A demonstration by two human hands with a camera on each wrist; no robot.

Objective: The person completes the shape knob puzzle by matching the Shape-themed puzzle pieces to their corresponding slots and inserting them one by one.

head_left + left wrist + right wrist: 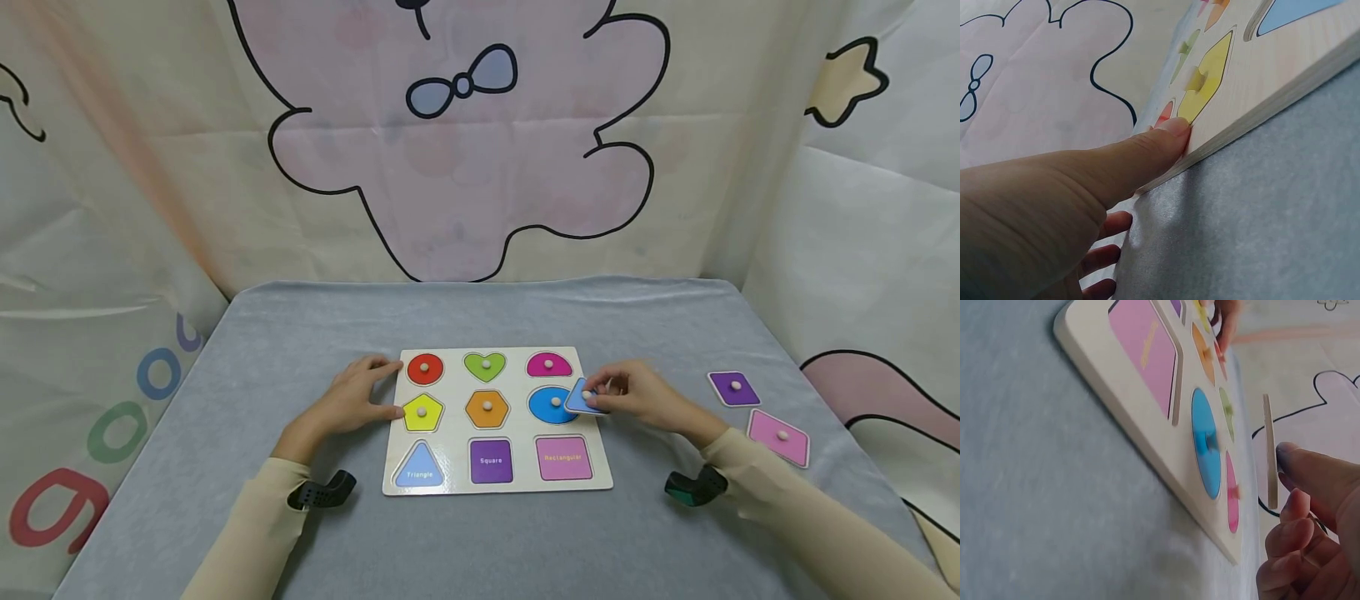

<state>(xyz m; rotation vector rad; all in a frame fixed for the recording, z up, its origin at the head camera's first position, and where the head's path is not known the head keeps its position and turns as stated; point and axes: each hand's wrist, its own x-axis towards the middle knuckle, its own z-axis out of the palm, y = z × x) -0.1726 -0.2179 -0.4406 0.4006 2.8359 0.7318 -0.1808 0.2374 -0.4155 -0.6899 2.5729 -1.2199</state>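
A wooden shape puzzle board (457, 483) lies flat on the cloth. My right hand (637, 393) pinches a blue triangle puzzle piece (577, 400) by its knob, over the board's right edge beside the blue oval (546, 406). Edge-on, this triangle piece (1270, 453) shows raised above the board in the right wrist view. At the board's left side is my left hand (351, 400), its thumb (1147, 150) resting on the edge by the yellow pentagon (422, 413). Three labelled recesses line the near row: Triangle (420, 468), Square (491, 461) and Rectangular (564, 458).
On the right of the grey-blue tablecloth (480, 550) lie a purple square piece (734, 389) and a pink rectangle piece (780, 437). Seated in the board are a red circle (424, 369), green heart (484, 366), pink half circle (549, 364) and orange hexagon (487, 409).
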